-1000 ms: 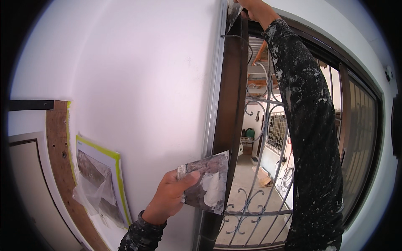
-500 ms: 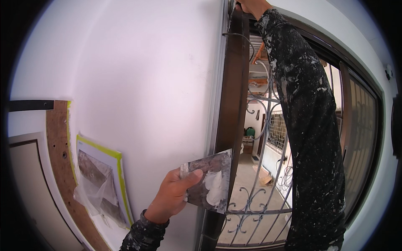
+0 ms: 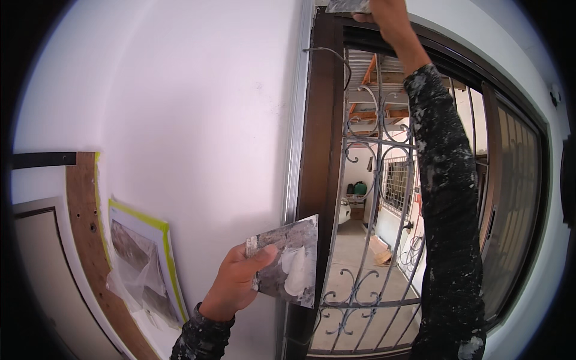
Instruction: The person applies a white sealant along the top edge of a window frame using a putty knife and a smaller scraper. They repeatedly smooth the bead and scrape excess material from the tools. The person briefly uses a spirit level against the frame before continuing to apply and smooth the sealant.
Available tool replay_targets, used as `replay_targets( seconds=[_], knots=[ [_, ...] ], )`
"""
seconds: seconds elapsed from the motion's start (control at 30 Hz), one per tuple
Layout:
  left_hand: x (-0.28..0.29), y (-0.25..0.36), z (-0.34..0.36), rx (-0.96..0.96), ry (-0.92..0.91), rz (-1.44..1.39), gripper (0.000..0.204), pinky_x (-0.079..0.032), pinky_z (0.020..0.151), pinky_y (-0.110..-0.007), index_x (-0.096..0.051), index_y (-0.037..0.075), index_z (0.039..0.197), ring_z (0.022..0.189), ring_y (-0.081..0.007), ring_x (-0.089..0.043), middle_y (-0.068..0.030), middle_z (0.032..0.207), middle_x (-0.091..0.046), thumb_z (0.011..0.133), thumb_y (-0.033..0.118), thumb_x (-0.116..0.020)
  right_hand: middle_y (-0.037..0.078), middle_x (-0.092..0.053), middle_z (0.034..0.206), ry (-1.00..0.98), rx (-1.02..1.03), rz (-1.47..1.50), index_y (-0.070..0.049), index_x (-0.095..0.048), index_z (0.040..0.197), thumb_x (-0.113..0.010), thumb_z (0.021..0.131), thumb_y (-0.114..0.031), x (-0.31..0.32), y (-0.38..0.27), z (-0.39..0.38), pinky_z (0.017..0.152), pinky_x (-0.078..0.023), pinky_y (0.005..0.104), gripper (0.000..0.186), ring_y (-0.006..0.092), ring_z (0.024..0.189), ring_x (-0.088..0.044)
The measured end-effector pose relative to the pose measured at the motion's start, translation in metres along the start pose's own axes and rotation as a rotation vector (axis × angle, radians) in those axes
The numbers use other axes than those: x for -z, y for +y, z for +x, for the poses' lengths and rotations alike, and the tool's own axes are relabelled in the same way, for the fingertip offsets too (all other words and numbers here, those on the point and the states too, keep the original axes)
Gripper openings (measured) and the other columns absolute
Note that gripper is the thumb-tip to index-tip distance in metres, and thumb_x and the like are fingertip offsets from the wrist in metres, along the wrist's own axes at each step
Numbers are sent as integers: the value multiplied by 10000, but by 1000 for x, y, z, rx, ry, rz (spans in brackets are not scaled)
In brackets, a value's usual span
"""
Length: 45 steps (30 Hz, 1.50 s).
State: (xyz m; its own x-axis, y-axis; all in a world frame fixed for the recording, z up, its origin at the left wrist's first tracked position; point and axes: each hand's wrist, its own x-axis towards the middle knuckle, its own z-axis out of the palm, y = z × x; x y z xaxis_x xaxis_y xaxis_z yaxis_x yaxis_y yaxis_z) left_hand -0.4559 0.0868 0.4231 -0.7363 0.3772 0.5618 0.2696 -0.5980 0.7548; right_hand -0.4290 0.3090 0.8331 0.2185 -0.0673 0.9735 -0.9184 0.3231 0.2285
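Note:
My left hand (image 3: 231, 279) grips a thin, square metal putty blade (image 3: 271, 283), thumb on top. A mound of white putty (image 3: 296, 273) lies on the blade's face. It is held in front of the brown door frame (image 3: 321, 138), low in the view. My right arm, in a paint-spattered black sleeve, reaches up to the top edge. There my right hand (image 3: 393, 27) is closed on a second flat metal putty blade (image 3: 348, 5), near the frame's upper corner. The upper part of this blade is cut off by the picture's edge.
A white wall (image 3: 198, 120) fills the left. A thin cable (image 3: 330, 50) sticks out from the door frame. Behind it stands a scrolled metal grille (image 3: 378, 144), with a sliding panel (image 3: 516, 198) at right. A brown wooden strip (image 3: 84, 204) and plastic-draped panel (image 3: 141, 252) are at lower left.
My right hand has shifted right from the frame's upper corner, and the blade in it now shows. The whole view has turned slightly; my left hand keeps its hold on the putty-loaded blade.

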Motion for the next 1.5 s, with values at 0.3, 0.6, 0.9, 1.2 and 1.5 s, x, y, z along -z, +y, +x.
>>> replay_targets(
  seconds=[0.3,0.6,0.9,1.2,1.5],
  knots=[
    [-4,-3,0,-11,83,32,400,-572,914,-375,-534,-85,1281,1043,-229,-684,-148,1175,-663,975,165,-599,286,-669,927,71,391,-620,49,-681,956,-682,860,-249,-5,100,31,788,-493,515,313,481,867,-620],
    [-1,-7,0,-33,91,48,406,-570,905,-353,-541,-74,1276,1028,-197,-679,-125,1157,-668,985,196,-625,314,-664,943,71,398,-588,23,-697,971,-666,884,-321,-25,126,56,825,-486,543,356,496,951,-617],
    [0,-10,1,-42,125,36,372,-583,898,-379,-542,-72,1254,1006,-226,-700,-148,1147,-676,976,164,-614,328,-658,984,45,353,-739,50,-691,974,-652,892,-314,-30,132,62,833,-491,536,374,502,980,-607],
    [2,-11,2,-50,123,29,372,-586,894,-382,-541,-76,1258,999,-240,-706,-160,1141,-682,970,149,-607,332,-669,941,24,185,-615,51,-695,978,-697,867,-313,-30,120,60,820,-517,500,380,499,955,-637],
    [1,-9,2,-47,119,18,372,-587,892,-378,-537,-83,1263,990,-238,-706,-159,1138,-680,973,142,-599,335,-665,977,53,540,-636,67,-689,970,-704,856,-282,-29,117,48,865,-506,504,368,490,1001,-630]
  ],
)
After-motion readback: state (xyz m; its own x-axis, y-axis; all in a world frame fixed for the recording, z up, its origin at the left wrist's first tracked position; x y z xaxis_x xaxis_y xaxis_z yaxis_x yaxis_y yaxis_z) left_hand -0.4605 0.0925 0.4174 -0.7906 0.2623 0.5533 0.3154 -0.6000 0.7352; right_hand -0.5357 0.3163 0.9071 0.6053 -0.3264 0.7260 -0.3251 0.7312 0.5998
